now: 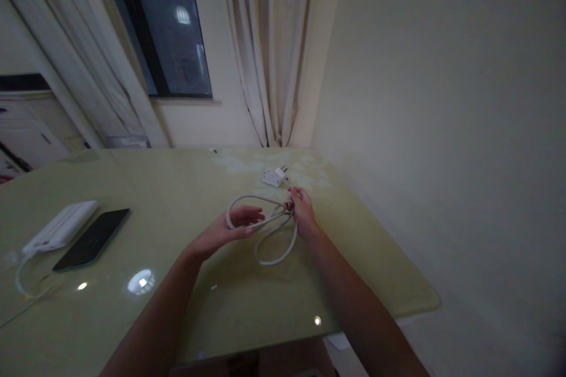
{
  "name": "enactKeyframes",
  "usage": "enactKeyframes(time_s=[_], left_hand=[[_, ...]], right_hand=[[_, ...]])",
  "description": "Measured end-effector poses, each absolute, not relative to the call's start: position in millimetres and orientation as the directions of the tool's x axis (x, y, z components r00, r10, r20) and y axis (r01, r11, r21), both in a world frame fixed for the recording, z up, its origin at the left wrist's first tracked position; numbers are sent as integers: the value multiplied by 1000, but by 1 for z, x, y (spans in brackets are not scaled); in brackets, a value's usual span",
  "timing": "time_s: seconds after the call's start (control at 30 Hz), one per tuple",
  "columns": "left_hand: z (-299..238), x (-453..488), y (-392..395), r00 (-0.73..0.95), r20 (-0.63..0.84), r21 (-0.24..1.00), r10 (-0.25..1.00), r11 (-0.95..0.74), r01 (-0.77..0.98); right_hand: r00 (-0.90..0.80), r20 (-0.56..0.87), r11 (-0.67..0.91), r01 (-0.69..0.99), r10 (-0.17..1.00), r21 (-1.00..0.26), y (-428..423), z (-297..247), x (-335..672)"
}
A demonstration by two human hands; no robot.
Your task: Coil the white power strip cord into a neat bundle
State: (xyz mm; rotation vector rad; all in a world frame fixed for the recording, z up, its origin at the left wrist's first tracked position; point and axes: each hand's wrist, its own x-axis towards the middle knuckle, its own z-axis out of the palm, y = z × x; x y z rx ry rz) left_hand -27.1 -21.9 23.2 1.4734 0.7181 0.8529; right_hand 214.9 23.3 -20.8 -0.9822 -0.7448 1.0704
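A white cable (276, 260) hangs in loose loops between my hands, above the glossy table. My right hand (302, 212) is closed around the gathered strands where the loops cross. My left hand (239, 224) reaches inside one loop, its fingers stretched out and apart, with the cable lying over the thumb side. Just beyond my right hand, a white power strip (270, 178) rests on the table. A white plug (281, 172) lies at its right end with the prongs pointing up and away.
On the left of the table (177, 177) lie a dark phone (92, 240) and a white box-shaped device (62, 225) with a thin cord (20, 280). A wall (442, 129) runs along the right side. Curtains (274, 47) and a window (172, 23) stand behind.
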Motion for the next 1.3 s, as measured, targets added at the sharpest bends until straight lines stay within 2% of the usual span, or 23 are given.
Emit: enactKeyframes(time_s=[0.07, 0.13, 0.2, 0.3, 0.4, 0.5, 0.57, 0.63, 0.77, 0.83, 0.93, 1.03, 1.13, 1.23, 1.3], left_hand=[[26, -25, -25, 609, 56, 997, 791, -74, 5], [25, -24, -25, 600, 57, 994, 798, -103, 42], [22, -25, -21, 533, 105, 984, 840, -166, 68], [13, -30, -7, 365, 233, 943, 902, -300, 141], [4, -41, 7, 203, 404, 843, 892, -449, 297], [-2, -55, 13, 122, 560, 651, 819, -526, 548], [-3, -62, 11, 106, 589, 496, 801, -462, 735], [-5, -65, 9, 111, 560, 354, 821, -358, 864], [-14, -59, 8, 160, 441, 182, 883, -263, 948], [-20, -52, 9, 197, 391, 119, 899, -261, 958], [-29, -37, 6, 269, 338, 51, 902, -303, 952], [-36, -22, 0, 349, 289, 58, 892, -380, 923], [-39, -12, -7, 404, 293, 112, 867, -451, 886], [-35, -6, -12, 424, 321, 215, 847, -502, 838], [-30, -5, -12, 436, 324, 341, 840, -533, 774]], right_hand=[[334, -21, 138, -445, 942, -885, 25, -21, 217], [343, -96, 110, -535, 934, -838, 26, -20, 221], [359, -168, 96, -613, 918, -785, 27, -18, 225], [383, -189, 121, -654, 904, -747, 27, -13, 233], [442, -137, 193, -621, 886, -760, 28, -10, 242], [559, -62, 301, -532, 827, -791, 30, -8, 252], [681, -1, 385, -416, 732, -824, 31, -7, 261], [812, 85, 473, -248, 578, -845, 32, -5, 274], [943, 235, 590, 53, 235, -805, 28, 4, 304], [961, 239, 614, 106, 139, -782, 25, 10, 318], [980, 185, 619, 98, 77, -779, 22, 16, 328], [986, 129, 615, 39, 102, -787, 22, 19, 322], [964, 142, 600, -21, 224, -800, 21, 18, 302], [928, 135, 600, -108, 346, -793, 20, 17, 281], [897, 91, 582, -201, 433, -788, 18, 17, 269]])
